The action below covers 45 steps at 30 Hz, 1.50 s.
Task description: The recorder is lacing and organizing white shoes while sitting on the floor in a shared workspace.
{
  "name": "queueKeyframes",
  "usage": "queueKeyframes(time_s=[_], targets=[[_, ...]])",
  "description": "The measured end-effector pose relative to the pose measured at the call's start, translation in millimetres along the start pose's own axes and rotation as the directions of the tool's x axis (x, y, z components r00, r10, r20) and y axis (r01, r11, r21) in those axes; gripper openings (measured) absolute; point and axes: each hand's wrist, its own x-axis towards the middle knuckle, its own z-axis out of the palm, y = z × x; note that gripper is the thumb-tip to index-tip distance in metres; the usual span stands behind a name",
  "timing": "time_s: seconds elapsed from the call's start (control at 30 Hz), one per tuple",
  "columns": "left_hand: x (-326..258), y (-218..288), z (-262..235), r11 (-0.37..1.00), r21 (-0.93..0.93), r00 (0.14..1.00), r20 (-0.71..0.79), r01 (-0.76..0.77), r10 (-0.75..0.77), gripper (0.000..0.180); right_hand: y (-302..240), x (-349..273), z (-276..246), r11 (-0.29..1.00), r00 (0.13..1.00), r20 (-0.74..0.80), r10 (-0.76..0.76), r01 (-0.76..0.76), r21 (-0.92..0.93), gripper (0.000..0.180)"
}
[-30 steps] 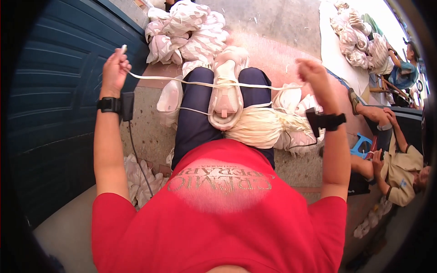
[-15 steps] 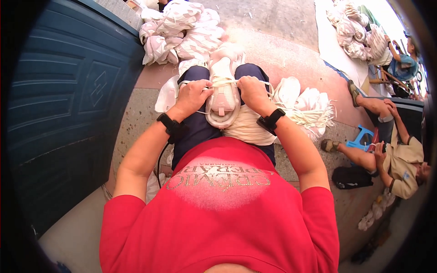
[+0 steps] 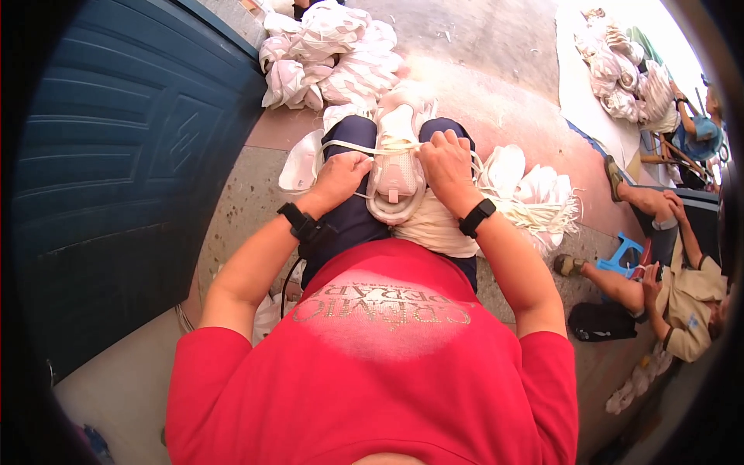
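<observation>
A white-and-pink sneaker rests between my knees, its heel opening toward me and its toe pointing away. A cream shoelace crosses its upper part and loops out over my left knee. My right hand is closed on the shoelace at the shoe's right edge, knuckles up. My left hand hovers by the shoe's left edge just below the lace, thumb and fingers pinched together. Whether lace lies in that pinch is hidden. Cream fabric lies on my lap under the shoe.
Pale shoes lie in a heap ahead, with more shoes and loose laces by my right knee. A blue panelled door stands close at left. At right a seated person is near a blue stool and black bag.
My left hand has dropped below the lace and drawn its fingers together, leaving the lace looped above it. My right hand has shifted inward against the shoe. The whole view has moved slightly.
</observation>
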Motion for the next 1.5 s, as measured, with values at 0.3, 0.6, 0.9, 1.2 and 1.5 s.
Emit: queueKeyframes(time_s=[0.3,0.6,0.9,1.2,1.5], targets=[[0.2,3.3,-6.5,0.996,0.081,0.999,-0.017,0.047,-0.046,0.027,-14.9,-4.5,-9.6,0.991,0.99,0.123,0.075,-0.06,-0.123,0.023],[7.4,0.8,1.2,0.989,0.142,0.995,-0.086,-0.043,0.055,0.03,-11.1,-9.2,5.2,0.996,0.99,0.114,0.082,-0.076,-0.052,0.014],[13.8,6.0,9.3,0.936,0.342,0.982,-0.134,-0.078,0.131,0.026,-8.4,-11.4,8.4,0.994,0.991,0.094,0.091,-0.096,0.05,0.014],[25.3,2.5,12.9,0.934,0.341,0.992,-0.037,-0.102,0.121,0.028,-10.0,-10.8,4.6,0.989,0.993,0.084,0.083,-0.093,0.115,0.014],[-2.0,26.8,8.4,0.652,0.734,0.885,-0.159,-0.19,0.437,0.029,0.4,-13.7,8.3,0.988,0.992,0.116,0.041,-0.058,0.143,0.012]])
